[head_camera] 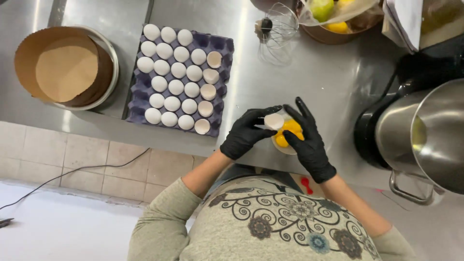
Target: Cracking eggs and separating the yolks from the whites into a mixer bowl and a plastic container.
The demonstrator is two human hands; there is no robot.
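On the counter point(309, 72) before me, my left hand point(247, 133) and right hand point(309, 142) meet over a small cup point(286, 145) of yolks point(290, 128), an eggshell point(273, 121) between my fingers point(270, 110). The egg tray point(181, 77) lies to the left, the lined pan point(65, 65) further left. A whisk point(275, 26) lies behind the cup, a fruit bowl point(333, 19) right of it. The mixer bowl point(425, 135) stands at far right.

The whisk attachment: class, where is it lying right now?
In the head view, the whisk attachment lies on the steel counter, right of the egg tray, beside a fruit bowl.
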